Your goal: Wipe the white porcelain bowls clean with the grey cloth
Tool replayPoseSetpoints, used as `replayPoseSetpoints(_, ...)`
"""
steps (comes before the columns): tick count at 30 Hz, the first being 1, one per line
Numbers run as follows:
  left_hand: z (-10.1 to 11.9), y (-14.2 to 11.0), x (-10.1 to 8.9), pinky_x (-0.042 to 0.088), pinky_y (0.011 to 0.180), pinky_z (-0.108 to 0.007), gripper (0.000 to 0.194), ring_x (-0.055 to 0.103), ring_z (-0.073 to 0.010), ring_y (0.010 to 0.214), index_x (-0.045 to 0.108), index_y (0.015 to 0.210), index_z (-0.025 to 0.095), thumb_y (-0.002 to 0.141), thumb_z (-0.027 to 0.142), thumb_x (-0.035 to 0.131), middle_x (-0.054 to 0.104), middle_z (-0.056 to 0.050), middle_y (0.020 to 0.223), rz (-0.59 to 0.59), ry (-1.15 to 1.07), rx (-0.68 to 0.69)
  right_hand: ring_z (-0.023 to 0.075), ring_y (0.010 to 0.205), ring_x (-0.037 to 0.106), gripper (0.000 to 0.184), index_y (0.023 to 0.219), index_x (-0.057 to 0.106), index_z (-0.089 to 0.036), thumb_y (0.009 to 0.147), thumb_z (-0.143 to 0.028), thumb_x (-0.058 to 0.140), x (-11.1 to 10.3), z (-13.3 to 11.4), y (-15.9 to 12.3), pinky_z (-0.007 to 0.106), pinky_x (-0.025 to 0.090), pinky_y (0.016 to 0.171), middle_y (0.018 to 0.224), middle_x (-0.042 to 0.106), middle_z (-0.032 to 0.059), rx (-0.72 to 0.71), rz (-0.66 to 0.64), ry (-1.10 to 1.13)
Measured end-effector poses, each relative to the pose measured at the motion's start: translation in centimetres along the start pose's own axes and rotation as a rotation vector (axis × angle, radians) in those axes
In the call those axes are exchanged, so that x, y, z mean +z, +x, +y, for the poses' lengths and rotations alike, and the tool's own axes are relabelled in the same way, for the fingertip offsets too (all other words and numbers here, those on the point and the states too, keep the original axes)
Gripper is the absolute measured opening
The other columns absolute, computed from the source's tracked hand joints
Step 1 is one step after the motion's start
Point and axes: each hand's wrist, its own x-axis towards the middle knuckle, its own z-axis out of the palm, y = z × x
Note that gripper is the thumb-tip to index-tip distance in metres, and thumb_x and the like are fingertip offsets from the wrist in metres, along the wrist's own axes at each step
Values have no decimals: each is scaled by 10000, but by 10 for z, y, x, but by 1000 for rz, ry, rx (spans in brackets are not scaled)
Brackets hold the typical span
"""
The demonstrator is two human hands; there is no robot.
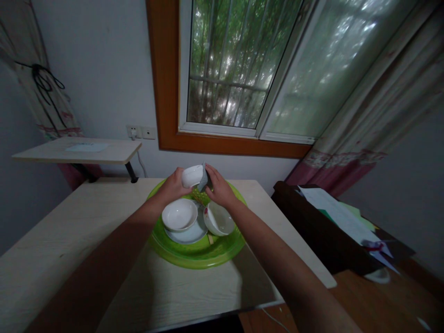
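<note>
My left hand point(174, 186) is closed on a small white bowl point(192, 176), which it holds tilted above a green basin point(197, 260). A grey cloth point(203, 178) is in my right hand point(219, 186), pressed against the bowl's right side. Below my hands, a white bowl point(179, 214) rests on a white plate point(189, 236) inside the basin. Beside them a second bowl with a red pattern point(219, 219) leans on its side, partly behind my right forearm. Between these dishes and my hands lies something yellowish that I cannot make out.
The basin stands on a pale wooden table point(114, 240). A raised shelf point(78, 150) with a paper on it is at the back left. Right of the table, papers point(342, 215) lie on a dark brown piece of furniture point(301, 226). A window point(236, 69) is behind.
</note>
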Motion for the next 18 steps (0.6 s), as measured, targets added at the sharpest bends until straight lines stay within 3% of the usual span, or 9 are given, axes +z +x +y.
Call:
replayPoseSetpoints(9,1,1,0,489,723,-340,512,651,-249,865,462,1117,183,713,360,721,636,-86,984,-41,32,8,291,1451,360,807,1534,320,-202,778,-83,577,-7,-16,4,524,340,1216,1584,363,134,-53,-14,-96)
replayPoseSetpoints(18,2,-1,-1,492,750,-340,547,650,-250,906,454,1153,189,706,346,728,632,-80,1015,-24,33,16,288,1417,394,768,1491,376,-193,758,-81,577,-6,-13,4,515,350,1205,1554,405,135,-9,4,-91)
